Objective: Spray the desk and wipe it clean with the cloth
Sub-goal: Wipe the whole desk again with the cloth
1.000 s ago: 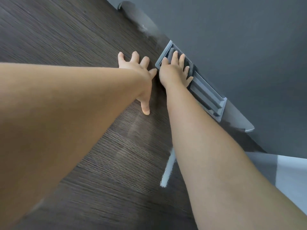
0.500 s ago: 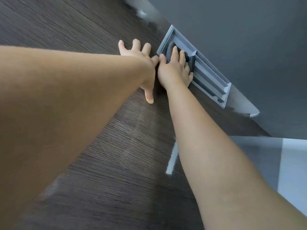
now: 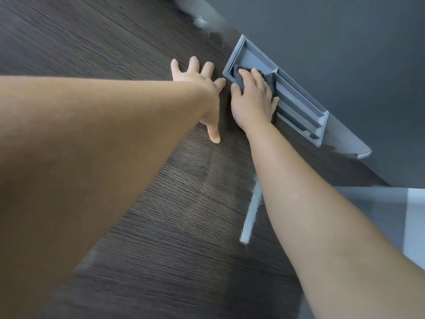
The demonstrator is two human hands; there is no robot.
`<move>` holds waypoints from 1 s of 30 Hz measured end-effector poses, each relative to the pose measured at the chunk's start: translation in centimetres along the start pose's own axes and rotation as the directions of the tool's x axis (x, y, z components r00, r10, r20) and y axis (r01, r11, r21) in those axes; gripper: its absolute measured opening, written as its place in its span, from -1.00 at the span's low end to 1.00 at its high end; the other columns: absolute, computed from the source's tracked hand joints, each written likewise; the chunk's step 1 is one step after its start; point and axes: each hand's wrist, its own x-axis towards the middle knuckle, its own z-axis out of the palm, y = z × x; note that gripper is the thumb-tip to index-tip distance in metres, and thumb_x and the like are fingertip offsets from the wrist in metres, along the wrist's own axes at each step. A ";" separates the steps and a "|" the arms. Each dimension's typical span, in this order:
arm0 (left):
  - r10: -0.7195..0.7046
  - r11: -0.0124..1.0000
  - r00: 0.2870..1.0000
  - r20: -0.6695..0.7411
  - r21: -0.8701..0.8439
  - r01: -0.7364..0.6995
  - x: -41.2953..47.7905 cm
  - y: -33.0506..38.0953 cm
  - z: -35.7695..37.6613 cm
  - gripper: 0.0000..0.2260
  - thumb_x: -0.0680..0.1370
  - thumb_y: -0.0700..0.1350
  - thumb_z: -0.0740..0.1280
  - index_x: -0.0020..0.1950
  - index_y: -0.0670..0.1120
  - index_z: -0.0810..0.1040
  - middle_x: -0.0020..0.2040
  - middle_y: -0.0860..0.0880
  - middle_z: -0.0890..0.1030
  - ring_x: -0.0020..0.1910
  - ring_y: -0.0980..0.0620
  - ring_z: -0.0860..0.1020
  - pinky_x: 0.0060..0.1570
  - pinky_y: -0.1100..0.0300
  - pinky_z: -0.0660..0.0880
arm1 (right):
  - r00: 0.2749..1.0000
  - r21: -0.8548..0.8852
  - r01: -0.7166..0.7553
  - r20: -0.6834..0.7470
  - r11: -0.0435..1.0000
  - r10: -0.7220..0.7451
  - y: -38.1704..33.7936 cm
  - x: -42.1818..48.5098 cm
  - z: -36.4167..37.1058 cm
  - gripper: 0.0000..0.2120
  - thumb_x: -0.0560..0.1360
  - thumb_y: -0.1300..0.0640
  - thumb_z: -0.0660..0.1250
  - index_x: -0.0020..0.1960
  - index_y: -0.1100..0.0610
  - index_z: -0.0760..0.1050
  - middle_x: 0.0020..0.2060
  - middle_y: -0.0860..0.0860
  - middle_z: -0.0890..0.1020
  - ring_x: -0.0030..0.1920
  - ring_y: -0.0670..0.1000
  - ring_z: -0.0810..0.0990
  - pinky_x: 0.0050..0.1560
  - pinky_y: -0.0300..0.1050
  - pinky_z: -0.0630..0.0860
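Note:
The desk (image 3: 142, 226) is dark wood-grain and fills most of the view. At its far edge a grey recessed tray (image 3: 296, 107) with slats is set into the top. My right hand (image 3: 253, 102) presses a dark grey cloth (image 3: 240, 77) into the tray's left compartment; most of the cloth is hidden under my palm and fingers. My left hand (image 3: 202, 86) lies flat on the desk just left of the tray, fingers spread, holding nothing. No spray bottle is in view.
A dark grey partition wall (image 3: 333, 42) rises right behind the tray. A grey curved bracket (image 3: 354, 148) sticks out at the wall's foot. A pale streak of light (image 3: 251, 215) lies on the desk. Pale floor (image 3: 414, 217) shows at the right.
My right hand has slid from the tray's edge down into its left compartment, and the cloth now shows past my fingertips. My left hand stays flat beside it. The view has shifted.

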 end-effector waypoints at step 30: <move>0.018 1.000 0.999 0.038 -0.013 -0.017 -0.8 3.5 -0.1 0.12 0.24 0.31 0.46 0.55 -0.02 -0.14 0.54 -0.13 -0.15 0.50 -0.24 -0.23 0.45 -0.22 -0.12 | 1.000 -0.094 0.002 0.014 0.996 -0.001 3.7 -2.0 0.1 -0.55 0.65 -0.10 -0.10 0.53 -0.15 0.01 0.54 -0.16 -0.09 0.53 0.07 -0.19 0.49 0.20 -0.18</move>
